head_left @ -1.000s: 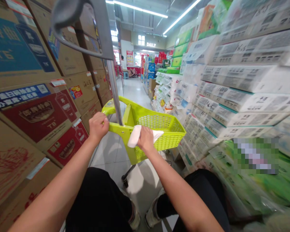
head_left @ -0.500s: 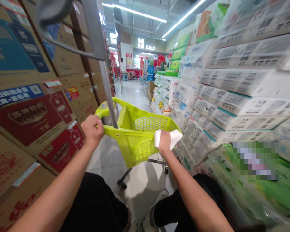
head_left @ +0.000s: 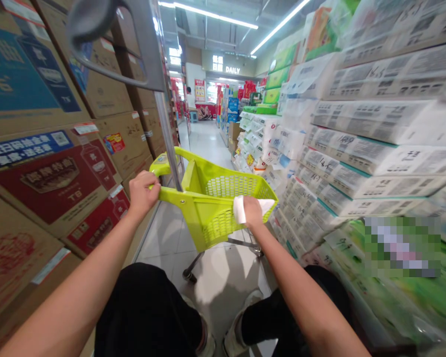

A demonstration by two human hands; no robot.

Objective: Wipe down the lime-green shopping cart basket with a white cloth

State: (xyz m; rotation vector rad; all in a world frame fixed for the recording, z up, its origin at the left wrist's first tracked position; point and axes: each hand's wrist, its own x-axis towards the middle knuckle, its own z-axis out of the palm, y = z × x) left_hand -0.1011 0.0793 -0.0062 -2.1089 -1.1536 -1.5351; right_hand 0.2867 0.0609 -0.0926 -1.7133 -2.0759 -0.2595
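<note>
A lime-green plastic shopping cart [head_left: 215,203] stands in the aisle in front of me. My left hand [head_left: 143,188] is closed around the cart's near left rim, beside the grey metal handle pole [head_left: 169,144]. My right hand [head_left: 251,210] presses a white cloth [head_left: 241,208] against the cart's right rim, fingers closed on it. My knees in black trousers show at the bottom of the view.
Stacked cardboard cartons [head_left: 52,163] wall off the left side. Piled white tissue packs [head_left: 357,158] and green packs [head_left: 412,277] fill the right. The tiled aisle floor [head_left: 204,139] runs ahead to distant shelves under a "DAILY" sign [head_left: 232,70].
My right hand has slid the white cloth from the cart's near wall along to the right rim. The cart has shifted slightly left and away. My left hand keeps its grip.
</note>
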